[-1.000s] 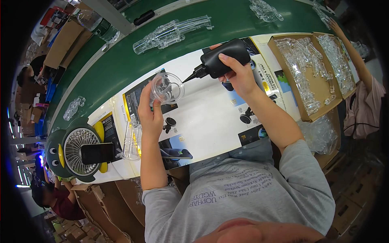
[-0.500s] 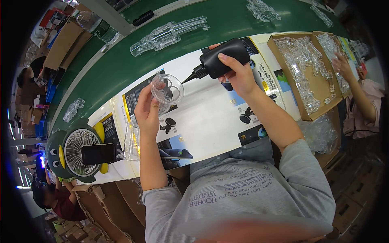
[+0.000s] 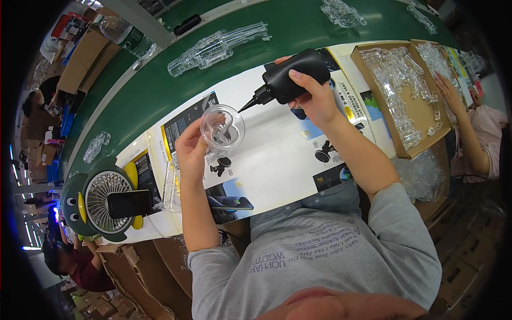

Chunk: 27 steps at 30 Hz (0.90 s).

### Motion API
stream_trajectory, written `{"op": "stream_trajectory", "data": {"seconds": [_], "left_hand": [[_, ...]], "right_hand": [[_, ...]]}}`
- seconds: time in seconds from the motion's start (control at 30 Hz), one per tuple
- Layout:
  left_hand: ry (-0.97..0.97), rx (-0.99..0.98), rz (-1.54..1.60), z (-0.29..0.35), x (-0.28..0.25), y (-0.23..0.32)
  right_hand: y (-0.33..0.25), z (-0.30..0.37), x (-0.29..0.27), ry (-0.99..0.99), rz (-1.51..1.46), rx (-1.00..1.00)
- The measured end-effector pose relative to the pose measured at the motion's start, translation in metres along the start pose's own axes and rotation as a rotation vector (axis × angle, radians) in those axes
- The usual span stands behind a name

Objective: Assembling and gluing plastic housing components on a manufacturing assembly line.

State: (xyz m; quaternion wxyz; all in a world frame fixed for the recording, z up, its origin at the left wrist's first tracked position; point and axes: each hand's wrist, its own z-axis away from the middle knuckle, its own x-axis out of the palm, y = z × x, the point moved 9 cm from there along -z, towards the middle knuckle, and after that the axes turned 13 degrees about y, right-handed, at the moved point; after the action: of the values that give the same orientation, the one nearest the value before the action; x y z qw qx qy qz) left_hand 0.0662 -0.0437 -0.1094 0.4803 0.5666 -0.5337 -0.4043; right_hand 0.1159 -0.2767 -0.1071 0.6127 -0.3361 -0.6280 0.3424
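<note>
1. Head view: the left hand (image 3: 191,152) holds a clear round plastic part (image 3: 223,129) up over the white printed sheet (image 3: 277,154) that covers the near side of the bench (image 3: 160,90). Its fingers are clamped on the part's lower left rim.
2. The right hand (image 3: 314,98) is wrapped tight around a black squeeze bottle (image 3: 290,80). The bottle's thin nozzle (image 3: 248,105) points down and left, its tip just beside the clear part's right rim; whether they touch cannot be told.
3. Two small black pieces (image 3: 220,165) lie on the sheet just below the clear part.
4. A penguin-shaped desk fan (image 3: 101,200) stands at the bench's near left corner.
5. A cardboard tray (image 3: 421,114) of clear plastic parts sits at the right end of the bench, where another person's hand (image 3: 448,90) reaches in.
6. More clear parts (image 3: 218,45) lie along the far green edge.
</note>
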Motion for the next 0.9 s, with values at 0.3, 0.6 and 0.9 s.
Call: {"op": "stream_trajectory", "data": {"seconds": [0.3, 0.6, 0.9], "left_hand": [[-0.038, -0.122, 0.043, 0.004, -0.001, -0.012], [-0.201, -0.17, 0.114, 0.011, 0.011, -0.012], [-0.189, -0.258, 0.153, 0.013, 0.015, -0.018]], "right_hand": [[-0.005, 0.003, 0.004, -0.024, 0.007, -0.012], [-0.006, 0.004, 0.006, -0.045, 0.009, -0.005], [-0.005, 0.004, 0.007, -0.064, -0.028, 0.028]]}}
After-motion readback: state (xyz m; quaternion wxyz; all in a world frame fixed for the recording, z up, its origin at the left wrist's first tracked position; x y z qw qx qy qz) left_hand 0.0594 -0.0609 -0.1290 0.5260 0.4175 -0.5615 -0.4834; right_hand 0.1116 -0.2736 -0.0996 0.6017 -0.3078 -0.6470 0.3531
